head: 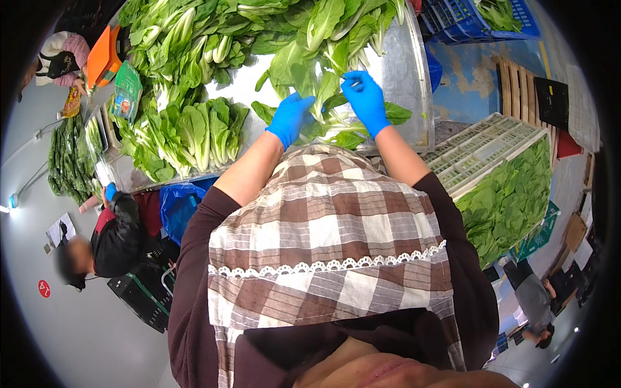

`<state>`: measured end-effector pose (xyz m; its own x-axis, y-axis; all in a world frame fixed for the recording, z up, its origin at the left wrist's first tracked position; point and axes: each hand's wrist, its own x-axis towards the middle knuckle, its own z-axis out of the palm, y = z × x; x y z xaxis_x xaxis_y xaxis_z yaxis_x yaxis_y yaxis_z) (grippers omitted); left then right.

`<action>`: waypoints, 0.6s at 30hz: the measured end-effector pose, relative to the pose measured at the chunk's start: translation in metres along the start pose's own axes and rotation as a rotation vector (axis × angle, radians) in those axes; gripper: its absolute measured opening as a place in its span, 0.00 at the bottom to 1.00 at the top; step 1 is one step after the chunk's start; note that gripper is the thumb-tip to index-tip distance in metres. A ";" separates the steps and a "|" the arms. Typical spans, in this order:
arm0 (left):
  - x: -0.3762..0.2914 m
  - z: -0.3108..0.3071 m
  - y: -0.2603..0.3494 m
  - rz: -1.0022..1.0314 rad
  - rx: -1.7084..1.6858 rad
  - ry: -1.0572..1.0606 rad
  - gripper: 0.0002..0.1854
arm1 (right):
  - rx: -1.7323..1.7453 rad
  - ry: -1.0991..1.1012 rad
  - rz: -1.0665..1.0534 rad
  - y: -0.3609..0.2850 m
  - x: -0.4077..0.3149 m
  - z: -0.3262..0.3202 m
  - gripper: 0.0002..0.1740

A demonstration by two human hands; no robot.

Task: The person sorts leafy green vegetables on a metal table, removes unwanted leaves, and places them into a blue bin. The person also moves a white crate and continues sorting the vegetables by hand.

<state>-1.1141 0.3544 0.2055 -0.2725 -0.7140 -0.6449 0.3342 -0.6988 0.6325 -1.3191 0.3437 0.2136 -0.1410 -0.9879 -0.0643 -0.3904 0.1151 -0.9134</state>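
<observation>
Both my hands wear blue gloves above a metal table [412,104]. My left hand [292,118] is curled around the lower part of a leafy green head [326,92], whose pale stem end shows beside the fingers. Some of its leaves are blurred. To the right, my right hand [365,99] has bent fingers, with thumb and forefinger close together near the leaves; whether anything is pinched there is unclear. Loose green leaves [347,139] lie under and between my hands, by the table's near edge. A row of leafy green heads [204,131] stands left of my left hand.
A large heap of leafy greens [218,41] covers the table's far side. At right are a white plastic crate [485,150], packed leaves [509,194] and a blue crate [446,22]. A person [116,237] works at left, near a blue bag [179,208] and an orange scale [103,56].
</observation>
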 end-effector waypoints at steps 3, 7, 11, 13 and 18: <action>-0.001 -0.004 -0.002 0.264 0.249 -0.084 0.08 | -0.162 0.201 -0.054 0.005 0.027 0.011 0.29; -0.016 -0.002 -0.003 0.076 -0.280 -0.182 0.06 | -0.185 0.073 0.102 0.025 0.047 0.012 0.22; -0.030 0.003 0.007 0.053 -0.405 -0.204 0.08 | 0.379 -0.140 0.269 0.032 0.022 -0.011 0.15; -0.034 0.009 0.011 0.010 -0.378 -0.189 0.11 | 0.433 -0.260 0.321 0.024 0.001 -0.019 0.17; -0.040 0.026 0.013 -0.013 0.021 -0.303 0.19 | 0.315 -0.534 0.175 0.002 -0.041 -0.013 0.27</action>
<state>-1.1222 0.3730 0.2508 -0.5340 -0.6835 -0.4977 0.3110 -0.7061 0.6361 -1.3258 0.3857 0.2198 0.3255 -0.8823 -0.3400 -0.1054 0.3234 -0.9404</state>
